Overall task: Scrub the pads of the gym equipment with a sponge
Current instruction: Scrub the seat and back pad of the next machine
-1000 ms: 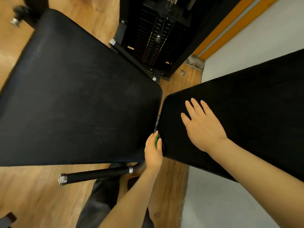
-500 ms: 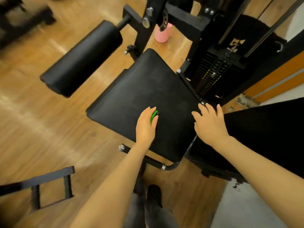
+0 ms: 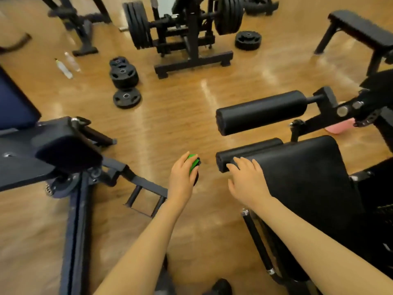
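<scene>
My left hand grips a green sponge in the air above the wooden floor, to the left of the machine. My right hand lies with spread fingers on the front left corner of the black seat pad, fingertips at the lower roller pad. A larger black roller pad hangs on an arm just beyond. The sponge touches no pad.
Another machine with a dark pad and frame stands at the left. Weight plates lie on the floor ahead, with a plate rack behind, two bottles at far left and a bench at far right.
The view has swung away from the seat and back pads toward the gym floor. My left hand has come off the seat pad with the sponge; my right hand now sits at the seat's front corner.
</scene>
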`<move>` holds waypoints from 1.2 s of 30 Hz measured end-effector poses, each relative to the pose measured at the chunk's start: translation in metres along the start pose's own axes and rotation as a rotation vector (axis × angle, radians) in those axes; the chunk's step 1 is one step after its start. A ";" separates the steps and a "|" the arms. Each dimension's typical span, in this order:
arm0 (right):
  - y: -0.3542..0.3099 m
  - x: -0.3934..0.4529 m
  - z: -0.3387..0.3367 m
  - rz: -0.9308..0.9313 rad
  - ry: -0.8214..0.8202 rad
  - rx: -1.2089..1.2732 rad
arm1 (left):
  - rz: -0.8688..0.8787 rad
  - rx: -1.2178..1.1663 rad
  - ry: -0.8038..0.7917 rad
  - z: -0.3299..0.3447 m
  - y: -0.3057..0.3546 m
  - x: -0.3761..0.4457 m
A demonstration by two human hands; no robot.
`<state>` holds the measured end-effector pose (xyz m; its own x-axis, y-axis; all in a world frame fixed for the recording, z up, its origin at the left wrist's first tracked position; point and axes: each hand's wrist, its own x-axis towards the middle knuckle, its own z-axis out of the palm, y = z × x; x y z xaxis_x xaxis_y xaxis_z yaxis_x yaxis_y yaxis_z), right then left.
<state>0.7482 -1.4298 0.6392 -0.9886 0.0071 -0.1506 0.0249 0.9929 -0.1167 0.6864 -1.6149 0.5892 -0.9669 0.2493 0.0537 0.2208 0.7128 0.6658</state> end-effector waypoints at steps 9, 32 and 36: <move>-0.225 0.074 0.007 -0.259 -0.041 -0.025 | -0.161 0.114 0.206 -0.168 -0.163 -0.033; -0.660 0.208 0.038 -0.625 0.024 -0.041 | -0.347 0.146 0.440 -0.444 -0.460 -0.043; -0.722 0.267 0.052 -0.643 -0.012 -0.034 | -0.385 0.148 0.451 -0.477 -0.520 -0.011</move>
<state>0.4743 -2.1509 0.6321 -0.8029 -0.5918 -0.0720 -0.5770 0.8017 -0.1559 0.5213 -2.3014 0.5978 -0.9323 -0.3240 0.1610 -0.1717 0.7880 0.5912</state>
